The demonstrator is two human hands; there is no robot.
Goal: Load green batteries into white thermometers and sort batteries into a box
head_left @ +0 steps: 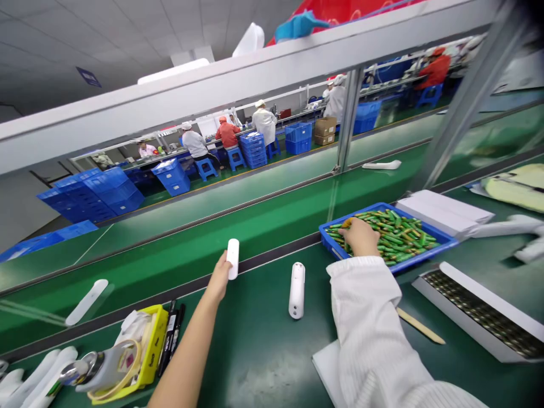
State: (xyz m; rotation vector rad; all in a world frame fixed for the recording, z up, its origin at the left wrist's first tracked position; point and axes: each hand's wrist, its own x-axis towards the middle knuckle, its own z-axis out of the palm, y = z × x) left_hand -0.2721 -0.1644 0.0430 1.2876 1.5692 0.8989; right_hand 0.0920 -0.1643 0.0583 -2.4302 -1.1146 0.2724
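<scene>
My left hand [219, 279] is closed around the lower part of a slim white plastic casing [233, 252], held upright at the edge of the green belt. My right hand [362, 237] reaches into a blue tray [399, 267] heaped with green batteries [397, 232]. Its fingers are bent down among them, with something orange-yellow at the tips; what they grip is hidden. Between my hands, a second white casing [297, 292] lies on the green worktable [263, 345], two dark spots at its near end.
At left stand a yellow basket [158, 345] with a bottle, black markers [170, 334] and white parts. An open box of batteries [480, 311], a wooden stick [420, 326] and a white stack [446, 212] are right. White pieces lie on the belt [276, 218]. Co-workers sit beyond.
</scene>
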